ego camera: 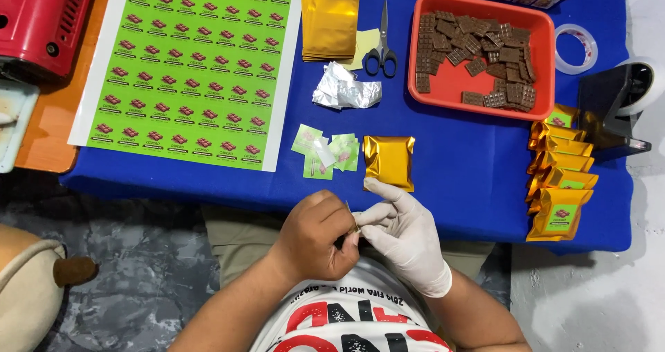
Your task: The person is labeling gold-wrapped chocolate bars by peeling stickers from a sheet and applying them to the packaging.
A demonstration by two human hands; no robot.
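Both my hands meet just below the gold pouch (389,161): my bare left hand (315,231) and gloved right hand (405,234) pinch one small sticker (350,217) between them, each grip closed on its thin edge, fingertips touching. One gold pouch lies flat on the blue table (450,158), just above my right forefinger. Left of the pouch sits a small scatter of cut green labels (325,151), too overlapped to count. Farther left of the pouch spreads one green label sheet (187,68). Above the pouch lie one crumpled foil piece (345,89), one pair of scissors (382,44) and one stack of flat gold bags (331,23). Up and right of the pouch stands one red tray (450,82) of chocolate bars (478,50), heaped beyond counting. Right of the pouch runs a row of about six filled, labelled pouches (560,179), with one tape roll (576,47) and one tape dispenser (613,102) above them.
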